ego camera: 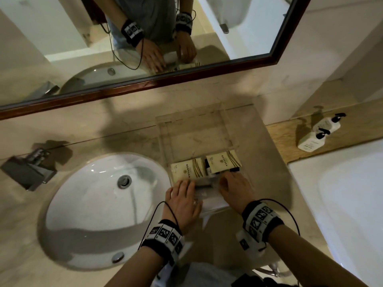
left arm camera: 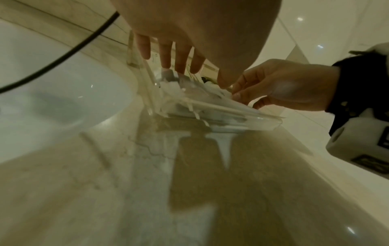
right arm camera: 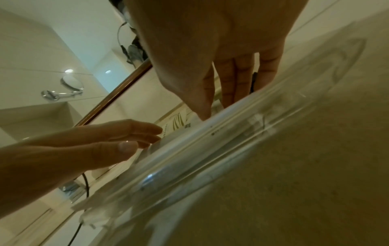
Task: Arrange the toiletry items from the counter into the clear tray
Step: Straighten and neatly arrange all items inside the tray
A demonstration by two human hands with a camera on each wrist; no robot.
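Note:
The clear tray (ego camera: 165,129) sits on the beige counter to the right of the sink. Two cream packets (ego camera: 187,169) (ego camera: 222,161) lie side by side in its near half, over dark items. Clear-wrapped items (ego camera: 207,195) fill the near end. My left hand (ego camera: 184,185) hovers over them with straight fingers (left arm camera: 174,63). My right hand (ego camera: 228,179) dips into the near right corner, and its thumb and fingers (left arm camera: 238,89) pinch a clear-wrapped packet (left arm camera: 189,93). The right wrist view looks through the tray wall (right arm camera: 231,133) at both hands.
A white oval sink (ego camera: 103,204) with a chrome faucet (ego camera: 29,168) lies to the left. Two white pump bottles (ego camera: 317,135) stand on a wooden ledge at the right, beside a white bathtub (ego camera: 342,193). A framed mirror (ego camera: 145,38) hangs behind the counter.

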